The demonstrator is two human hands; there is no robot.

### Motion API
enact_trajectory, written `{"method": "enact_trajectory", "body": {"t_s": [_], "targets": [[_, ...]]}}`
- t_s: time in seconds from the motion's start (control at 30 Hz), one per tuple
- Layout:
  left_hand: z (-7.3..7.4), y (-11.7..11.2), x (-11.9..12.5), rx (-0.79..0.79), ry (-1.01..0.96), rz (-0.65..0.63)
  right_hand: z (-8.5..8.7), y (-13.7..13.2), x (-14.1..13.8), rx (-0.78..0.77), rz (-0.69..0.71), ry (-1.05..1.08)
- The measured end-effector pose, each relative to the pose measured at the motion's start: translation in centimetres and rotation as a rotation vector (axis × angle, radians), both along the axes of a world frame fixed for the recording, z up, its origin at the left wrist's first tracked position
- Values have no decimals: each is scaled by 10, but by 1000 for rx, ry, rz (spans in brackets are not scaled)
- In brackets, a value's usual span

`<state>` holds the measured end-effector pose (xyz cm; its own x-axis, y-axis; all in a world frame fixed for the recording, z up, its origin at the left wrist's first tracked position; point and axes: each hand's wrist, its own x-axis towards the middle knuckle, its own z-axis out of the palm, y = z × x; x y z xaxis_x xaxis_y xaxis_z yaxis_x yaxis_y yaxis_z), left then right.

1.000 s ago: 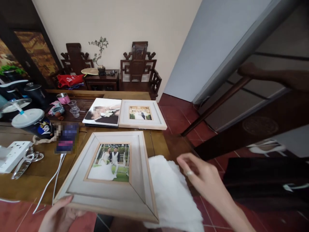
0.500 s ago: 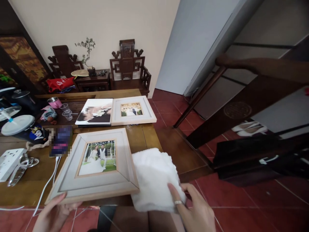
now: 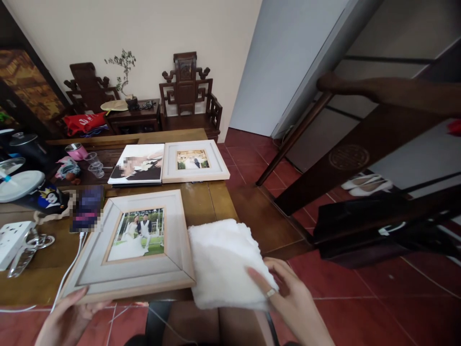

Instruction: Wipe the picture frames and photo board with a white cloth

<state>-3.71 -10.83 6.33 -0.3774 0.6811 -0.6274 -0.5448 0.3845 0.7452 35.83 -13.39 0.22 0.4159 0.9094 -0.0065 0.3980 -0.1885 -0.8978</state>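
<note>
Two bare hands in view, both occupied. Left hand (image 3: 74, 312): clamped on the near edge of a picture frame (image 3: 132, 247), by its left corner, thumb over the rim, fingers tucked below. Right hand (image 3: 291, 298): closed on the right margin of a white cloth (image 3: 226, 264), thumb pressed on top, other fingers curled at the edge and partly hidden.

Position of picture frame: at the near side of a wooden table (image 3: 218, 198), face up, beyond and to the right of the left hand. Position of white cloth: immediately right of the picture frame, partly out past the table edge.

Key relation: picture frame to the left of the right hand, with white cloth in between; left hand the nearer one, right hand well apart from the rim. Contact between cloth and rim: unclear. Long axis of picture frame: unclear too, owing to the slanted view.

Farther across the table: second frame (image 3: 195, 162) and photo panel (image 3: 142, 166), side by side. Left of picture frame: phone (image 3: 86, 209), with white cable (image 3: 67, 276).
</note>
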Motion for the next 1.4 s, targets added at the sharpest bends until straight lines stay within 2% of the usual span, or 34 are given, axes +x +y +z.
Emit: {"method": "enact_trajectory", "body": {"t_s": [0.1, 0.23, 0.33, 0.43, 0.53, 0.7, 0.83, 1.0, 1.17, 1.27, 1.4], "targets": [[1, -1, -1, 12, 25, -17, -1, -4, -4, 16, -26, 81], [-3, -5, -11, -48, 34, -5, 0, -18, -6, -30, -94, 357], [-7, -7, -17, -50, 28, -38, 6, -21, -2, -82, -60, 504], [-9, -10, -17, -33, 29, -53, 18, -9, 5, -96, 114, 429], [-9, -11, -14, -3, 20, -76, 30, 17, 8, -131, 247, 261], [-8, -12, -10, 55, 42, -96, 33, 56, 7, -73, 302, -4], [-11, -13, -12, 41, 20, -72, 29, 55, 12, -74, 325, 180], [-21, -16, -21, -11, -20, -76, 22, 40, 21, -96, 244, 452], [-29, -17, -18, -30, -62, -111, 17, 53, 17, -45, 252, 663], [-30, -16, -15, -40, -77, -127, 15, 63, 15, -48, 283, 626], [-33, -17, -19, -86, -14, -115, 8, 59, 17, -2, 196, 341]]}}
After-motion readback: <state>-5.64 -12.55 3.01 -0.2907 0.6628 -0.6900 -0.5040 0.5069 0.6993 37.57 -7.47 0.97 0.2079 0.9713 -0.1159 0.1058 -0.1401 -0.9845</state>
